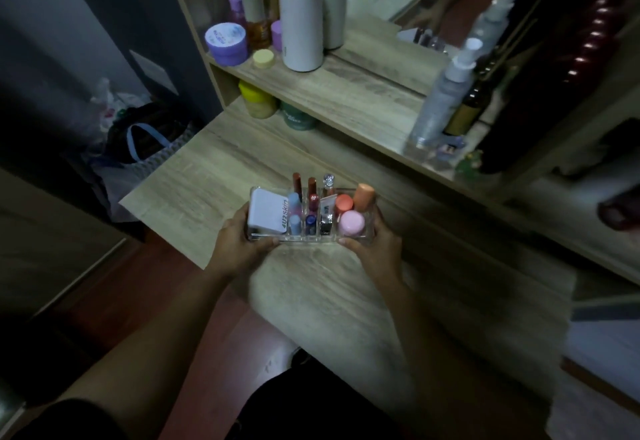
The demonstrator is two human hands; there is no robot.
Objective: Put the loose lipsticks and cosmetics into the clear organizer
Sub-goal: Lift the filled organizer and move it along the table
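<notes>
Both hands held the clear organizer point(369, 231) by its ends, over the near part of the wooden desk point(221, 169). The left hand point(242, 243) wrapped the organizer's left end, its grip closed on the wall, with the thumb lying along the front rim and the fingers curled up the side beside the white compact point(266, 214). The right hand point(372, 249) clasped the right end in the same way, its grip closed with the thumb on the front rim just below the pink-capped jar point(351, 223).

Inside the organizer, the white compact filled the left compartment. Lipsticks point(297, 181) and small tubes stood upright in the narrow middle slots. In the right compartment, behind the pink-capped jar, sat a coral-capped jar point(344, 203) and an orange-capped tube point(364, 197). Whether the organizer's base touched the desk could not be told.
</notes>
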